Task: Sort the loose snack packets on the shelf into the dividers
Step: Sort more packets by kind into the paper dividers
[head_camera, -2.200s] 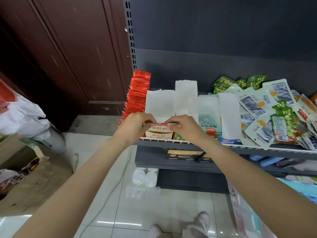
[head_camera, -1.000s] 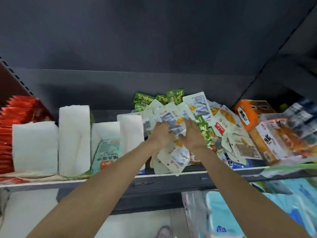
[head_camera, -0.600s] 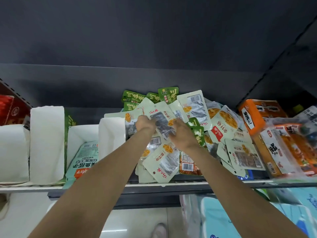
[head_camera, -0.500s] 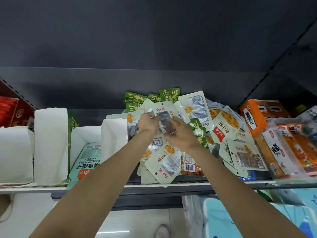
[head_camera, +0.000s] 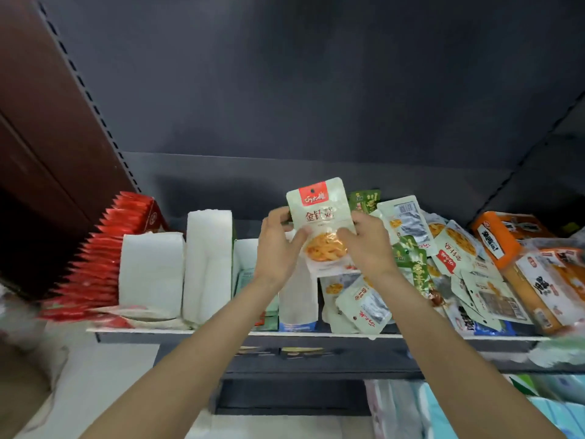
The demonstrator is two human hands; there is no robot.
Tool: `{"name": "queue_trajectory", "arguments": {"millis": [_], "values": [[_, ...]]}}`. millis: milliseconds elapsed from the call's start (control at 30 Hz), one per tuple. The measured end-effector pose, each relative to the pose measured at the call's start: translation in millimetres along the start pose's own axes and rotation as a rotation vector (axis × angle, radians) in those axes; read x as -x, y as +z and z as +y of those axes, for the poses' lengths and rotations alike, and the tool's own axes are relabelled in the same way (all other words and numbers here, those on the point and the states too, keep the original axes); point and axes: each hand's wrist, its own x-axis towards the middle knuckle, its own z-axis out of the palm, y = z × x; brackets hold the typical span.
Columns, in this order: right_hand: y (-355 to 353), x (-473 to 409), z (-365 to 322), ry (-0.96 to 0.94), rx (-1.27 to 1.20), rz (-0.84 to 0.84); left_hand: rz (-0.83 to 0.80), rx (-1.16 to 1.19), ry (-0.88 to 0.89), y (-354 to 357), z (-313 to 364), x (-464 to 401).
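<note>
We hold one pale packet (head_camera: 321, 223) upright above the shelf (head_camera: 316, 333), at 12 o'clock of the pile (head_camera: 443, 264). Left hand (head_camera: 277, 248) and right hand (head_camera: 368, 245) fingers pinch its side edges. Light, limp, slick, we judge; grip the sealed edges.

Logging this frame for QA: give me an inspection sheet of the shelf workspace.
Surface: grey shelf, crowded.
Job's things: pale packet held upright by both hands; loose packets piled at right; white dividers at left and centre.
Clutter: red packets in a row at far left; orange packs at far right.
Hands: left hand and right hand grip the packet's sides.
Cables: nothing seen.
Surroundings: dark back panel, brown door, pale floor.
</note>
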Motion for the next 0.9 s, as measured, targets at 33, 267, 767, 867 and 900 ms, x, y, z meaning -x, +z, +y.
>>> {"name": "queue_trajectory", "arguments": {"millis": [33,267,767,867,900], "values": [[10,8,-10,0.009,-0.074,-0.036,0.001,0.030,-0.004,-17,-2,3],[90,57,-48,-0.070,-0.088,-0.122,0.087,0.052,0.081,-136,-19,27],[209,91,-86,-0.115,-0.057,-0.293,0.203,-0.016,0.054,-256,-86,54],[217,91,-82,-0.078,-0.010,-0.380,0.170,-0.050,0.001,-261,-98,55],[217,92,-81,-0.062,0.009,-0.407,0.140,-0.070,-0.022,-262,-100,55]]}}
